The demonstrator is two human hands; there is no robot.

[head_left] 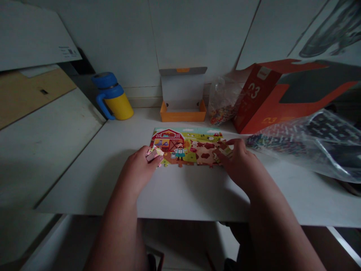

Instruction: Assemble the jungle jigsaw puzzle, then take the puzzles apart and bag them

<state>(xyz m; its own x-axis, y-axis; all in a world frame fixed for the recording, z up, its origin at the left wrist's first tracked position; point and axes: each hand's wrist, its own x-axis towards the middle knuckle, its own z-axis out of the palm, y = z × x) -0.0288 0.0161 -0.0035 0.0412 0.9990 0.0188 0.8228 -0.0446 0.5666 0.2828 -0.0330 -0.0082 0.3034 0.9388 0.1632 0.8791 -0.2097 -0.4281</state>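
A partly joined farm jigsaw puzzle (180,150) lies flat on the white table, showing a red barn, a farmer and a brown-spotted cow. Its near edge has exposed tabs. At its left end, my left hand (142,162) is closed around several puzzle pieces (156,152), pinched between thumb and fingers. My right hand (235,156) is at the puzzle's right end, its thumb and fingers closed on a puzzle piece (226,151) beside the cow. Whether that piece is fitted into the puzzle I cannot tell.
Behind the puzzle stands an orange box (183,116) with its lid up. A blue and yellow jug (117,99) is at back left. To the right are a clear bag of small pieces (222,103), a large red box (262,94) and another plastic bag (307,145).
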